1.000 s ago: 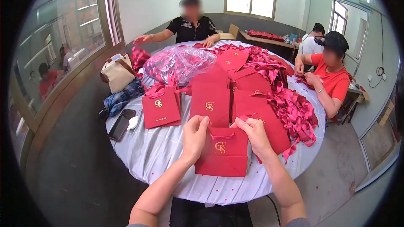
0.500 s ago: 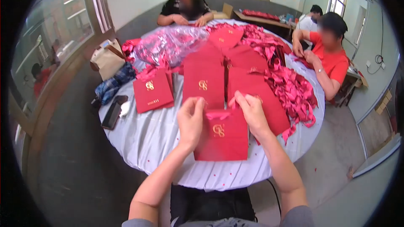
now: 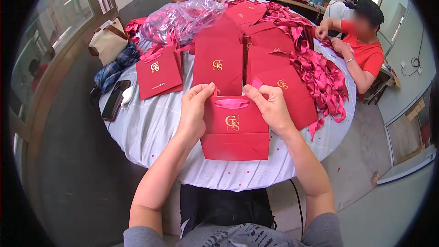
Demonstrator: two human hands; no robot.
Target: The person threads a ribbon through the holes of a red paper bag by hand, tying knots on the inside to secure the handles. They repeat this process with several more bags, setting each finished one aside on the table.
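A red paper gift bag [image 3: 234, 146] with a gold monogram lies flat at the near side of the table. A pink ribbon [image 3: 232, 104] runs across its front just below the top edge. At the bag's upper left corner, my left hand [image 3: 193, 110] is closed, thumb and forefinger pinching one ribbon end. My right hand [image 3: 270, 105] pinches the other end at the upper right corner, a bit of ribbon showing above the thumb. Directly behind the bag is a stack of matching red bags [image 3: 217, 75].
More red bags [image 3: 157, 77] lie to the left, near a phone [image 3: 114, 103], a folded umbrella [image 3: 116, 69] and a beige handbag [image 3: 109, 43]. Loose ribbons [image 3: 322, 82] heap up at right. A plastic sack [image 3: 183, 20] sits at the back. Co-workers sit at the far and right sides.
The view has dipped, so the tabletop sits higher in frame. My hands have moved slightly apart with the ribbon ends, and the ribbon across the bag now looks wider.
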